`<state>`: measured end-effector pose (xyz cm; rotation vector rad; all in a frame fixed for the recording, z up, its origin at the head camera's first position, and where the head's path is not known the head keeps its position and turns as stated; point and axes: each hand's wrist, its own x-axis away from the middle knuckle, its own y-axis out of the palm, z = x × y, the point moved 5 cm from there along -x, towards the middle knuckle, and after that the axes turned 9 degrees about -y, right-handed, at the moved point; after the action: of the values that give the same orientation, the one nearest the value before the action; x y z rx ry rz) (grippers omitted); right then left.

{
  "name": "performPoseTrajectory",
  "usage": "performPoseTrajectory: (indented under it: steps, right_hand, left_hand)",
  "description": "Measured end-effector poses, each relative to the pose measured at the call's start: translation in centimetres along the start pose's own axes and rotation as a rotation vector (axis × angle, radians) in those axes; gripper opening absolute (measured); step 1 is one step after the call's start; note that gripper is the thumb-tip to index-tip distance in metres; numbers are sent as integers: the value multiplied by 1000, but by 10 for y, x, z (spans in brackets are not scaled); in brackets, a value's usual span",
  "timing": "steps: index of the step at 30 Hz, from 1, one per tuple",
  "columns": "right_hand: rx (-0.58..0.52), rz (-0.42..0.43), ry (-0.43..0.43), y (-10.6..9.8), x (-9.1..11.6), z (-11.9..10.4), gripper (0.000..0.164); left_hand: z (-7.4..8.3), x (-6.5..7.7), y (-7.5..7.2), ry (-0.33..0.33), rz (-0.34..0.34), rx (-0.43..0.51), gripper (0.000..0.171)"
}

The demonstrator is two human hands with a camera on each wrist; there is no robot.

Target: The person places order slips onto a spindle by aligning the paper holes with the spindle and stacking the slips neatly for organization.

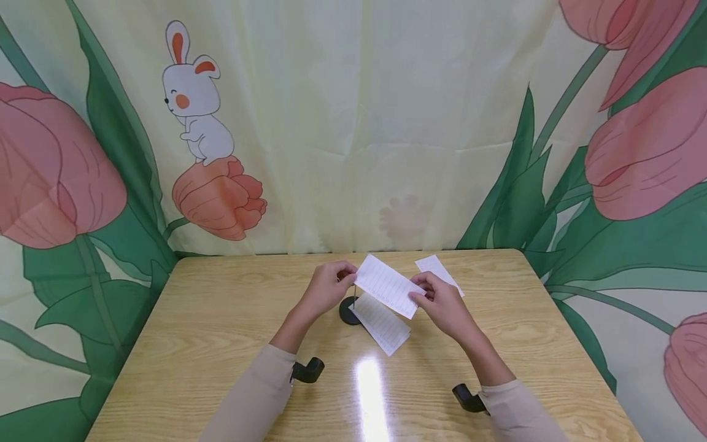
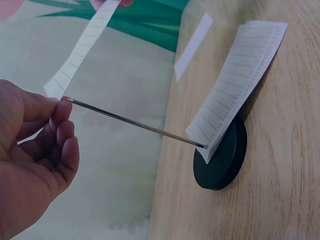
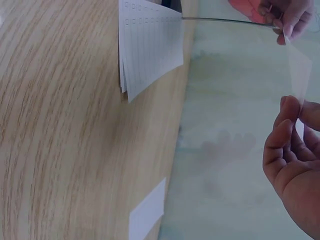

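A lined white paper slip (image 1: 386,286) is stretched between both hands above the table. My left hand (image 1: 327,285) pinches its left corner right at the tip of a thin metal spike (image 2: 132,121). The right hand (image 1: 443,307) grips the slip's other end between thumb and fingers. The upright spike rises from a round black base (image 2: 227,160), making a paper spike. Several lined slips (image 2: 240,75) are skewered low on it, fanned out and overhanging the base toward the right. In the right wrist view the held slip (image 3: 300,70) shows nearly edge-on.
Another white slip (image 1: 438,270) lies by itself at the back right of the wooden table (image 1: 232,344). Behind the table's far edge hangs a curtain (image 1: 331,123) printed with tulips and a rabbit. Black camera mounts (image 1: 309,371) stick out by both sleeves.
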<state>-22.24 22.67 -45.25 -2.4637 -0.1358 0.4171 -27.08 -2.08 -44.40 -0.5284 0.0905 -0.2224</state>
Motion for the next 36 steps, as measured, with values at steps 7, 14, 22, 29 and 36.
performPoseTrajectory:
  steps: [7,14,22,29,36]
  right_hand:
    - [6,-8,4,0,2,2,23]
    - [-11,-18,6,3,2,4,23]
    - [-22,-16,8,5,4,4,22]
    - [-20,-18,5,5,4,3,22]
    - [-11,-33,8,8,6,7,22]
  left_hand:
    - [-1,0,3,-11,-11,10,11]
    - [-2,2,3,-30,-15,10,12]
    - [-3,2,3,-34,-1,4,12]
    - [-5,4,3,-61,-21,48,13]
    - [-7,5,4,-59,-30,81,13]
